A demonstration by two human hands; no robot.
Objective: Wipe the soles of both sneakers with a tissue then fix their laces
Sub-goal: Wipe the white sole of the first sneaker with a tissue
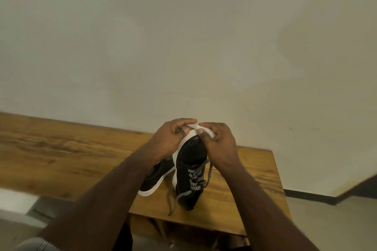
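Note:
A black knit sneaker (190, 161) with a white sole and black-and-white laces is lifted toe-up over the wooden table (61, 149). My left hand (170, 138) grips the white toe edge of the sole from the left. My right hand (221, 142) holds a white tissue (210, 133) pressed against the toe edge from the right. The laces (199, 177) hang loose, one end trailing toward the table's near edge. The second black sneaker (156, 177) lies on the table behind my left forearm, partly hidden.
The table stands against a plain beige wall (183, 36). Its right edge (275, 169) and near edge are close to the shoes. Grey floor and a dark skirting strip (306, 194) show on the right.

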